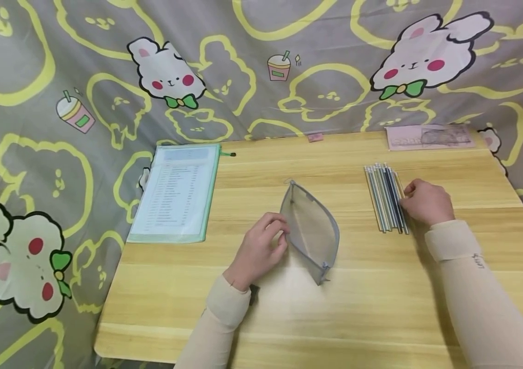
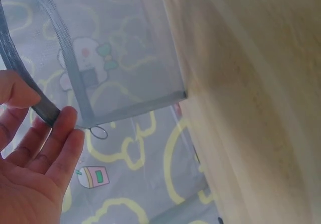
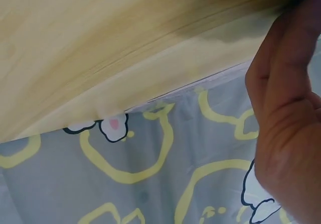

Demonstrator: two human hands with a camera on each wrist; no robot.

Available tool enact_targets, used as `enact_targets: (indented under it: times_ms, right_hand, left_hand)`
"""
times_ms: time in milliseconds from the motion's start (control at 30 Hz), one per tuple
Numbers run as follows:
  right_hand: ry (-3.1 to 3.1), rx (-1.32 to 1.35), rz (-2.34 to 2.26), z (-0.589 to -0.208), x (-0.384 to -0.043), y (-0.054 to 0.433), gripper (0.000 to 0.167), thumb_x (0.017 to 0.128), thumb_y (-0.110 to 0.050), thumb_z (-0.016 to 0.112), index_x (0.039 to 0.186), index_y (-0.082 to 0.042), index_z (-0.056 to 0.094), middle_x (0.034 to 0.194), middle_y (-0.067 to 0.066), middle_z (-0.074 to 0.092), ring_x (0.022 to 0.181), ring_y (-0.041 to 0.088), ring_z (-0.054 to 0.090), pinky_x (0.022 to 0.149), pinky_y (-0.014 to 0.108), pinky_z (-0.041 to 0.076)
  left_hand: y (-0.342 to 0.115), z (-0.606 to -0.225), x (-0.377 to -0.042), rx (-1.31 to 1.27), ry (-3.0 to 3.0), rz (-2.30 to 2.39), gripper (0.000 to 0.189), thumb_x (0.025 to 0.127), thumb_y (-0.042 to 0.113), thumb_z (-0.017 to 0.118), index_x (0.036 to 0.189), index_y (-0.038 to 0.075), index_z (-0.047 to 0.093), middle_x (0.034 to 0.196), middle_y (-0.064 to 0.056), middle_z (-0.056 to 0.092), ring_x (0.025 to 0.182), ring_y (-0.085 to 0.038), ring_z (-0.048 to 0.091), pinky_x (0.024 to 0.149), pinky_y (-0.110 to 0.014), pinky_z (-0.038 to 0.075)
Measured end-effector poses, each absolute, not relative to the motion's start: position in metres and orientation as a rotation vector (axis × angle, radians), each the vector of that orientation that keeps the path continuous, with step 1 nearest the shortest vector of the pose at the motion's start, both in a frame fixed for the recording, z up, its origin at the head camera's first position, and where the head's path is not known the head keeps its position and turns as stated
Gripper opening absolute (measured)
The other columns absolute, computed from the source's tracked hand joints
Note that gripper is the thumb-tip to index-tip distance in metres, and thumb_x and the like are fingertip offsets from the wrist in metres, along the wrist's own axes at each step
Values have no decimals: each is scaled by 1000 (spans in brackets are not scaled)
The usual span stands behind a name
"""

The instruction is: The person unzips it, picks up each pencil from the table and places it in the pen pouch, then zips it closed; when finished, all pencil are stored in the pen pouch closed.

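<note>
A grey mesh zip pouch point(image 1: 312, 230) lies in the middle of the wooden table point(image 1: 372, 307) with its mouth gaping. My left hand point(image 1: 283, 234) pinches the pouch's left rim between thumb and fingers. In the left wrist view the left hand point(image 2: 47, 109) has the rim band point(image 2: 20, 71) between thumb and fingertips, and the mesh wall point(image 2: 125, 48) stands up behind it. A row of several pens point(image 1: 385, 197) lies to the right. My right hand point(image 1: 407, 199) curls its fingertips on the rightmost pens. The right wrist view shows only that right hand point(image 3: 288, 113) and the table point(image 3: 100, 43).
A green-edged clear folder point(image 1: 176, 192) with a printed sheet lies at the table's left edge. A pink paper point(image 1: 429, 137) and a small pink scrap point(image 1: 315, 137) sit along the back edge. Grey cartoon-print cloth point(image 1: 35, 128) hangs around the table.
</note>
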State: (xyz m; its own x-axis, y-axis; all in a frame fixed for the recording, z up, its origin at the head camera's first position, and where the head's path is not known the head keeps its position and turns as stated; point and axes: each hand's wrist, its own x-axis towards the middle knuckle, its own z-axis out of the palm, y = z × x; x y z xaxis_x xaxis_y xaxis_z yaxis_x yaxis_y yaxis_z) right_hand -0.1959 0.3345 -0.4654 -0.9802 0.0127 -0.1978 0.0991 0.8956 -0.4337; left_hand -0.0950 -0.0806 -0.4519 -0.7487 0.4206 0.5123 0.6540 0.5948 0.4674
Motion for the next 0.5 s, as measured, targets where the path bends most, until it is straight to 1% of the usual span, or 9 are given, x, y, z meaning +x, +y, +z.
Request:
enact_targets:
  times_ms: [167,233,300,433,500]
  right_hand:
    - [2874,125,-734,-454,-189,335,39,97,-28,67,118,4,60,111,30,71,102,53,61,87,64,43]
    - [2888,117,-764,-446,-187,331,40,97,-29,68,120,3,61,110,29,72,101,51,63,88,64,42]
    - [2905,98,-787,-436,-185,325,39,96,-30,68,120,1,62,108,27,74,96,45,66,86,58,44]
    - [2915,20,-889,-414,-176,301,35,93,-26,70,117,-1,65,99,20,76,72,21,71,69,37,48]
    - [2896,-32,-948,-402,-169,284,32,91,-22,70,116,-3,66,97,15,75,67,13,69,64,30,46]
  left_hand:
    - [-78,-454,-96,-880,-2457,-945,15,88,-6,68,98,5,68,112,-9,67,102,-22,70,86,-29,61]
    - [-78,-454,-97,-885,-2445,-950,15,88,-6,68,98,5,68,112,-9,67,101,-22,70,86,-29,61]
    - [-77,-453,-97,-884,-2434,-949,15,88,-6,68,98,5,68,111,-9,67,100,-22,71,85,-29,61]
    - [-73,-452,-98,-897,-2412,-971,15,87,-7,69,96,4,68,110,-9,66,99,-21,70,86,-26,61]
    - [-71,-451,-98,-905,-2416,-977,14,87,-6,69,96,5,68,110,-9,66,99,-20,69,86,-25,60]
